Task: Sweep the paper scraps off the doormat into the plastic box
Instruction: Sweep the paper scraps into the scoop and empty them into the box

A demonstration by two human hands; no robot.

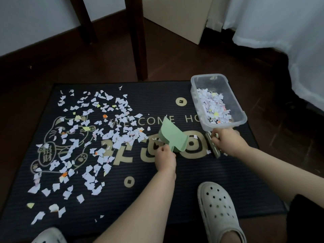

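Wooden legs (pixel 139 41), a beige cabinet (pixel 177 16) and white cloth (pixel 280 23) stand on dark floor (pixel 175 67).

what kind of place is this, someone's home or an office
Most likely a room in a home. A welcome doormat lies on a dark wood floor, white fabric, perhaps bedding or a curtain, hangs at the right, and wooden furniture legs stand behind.
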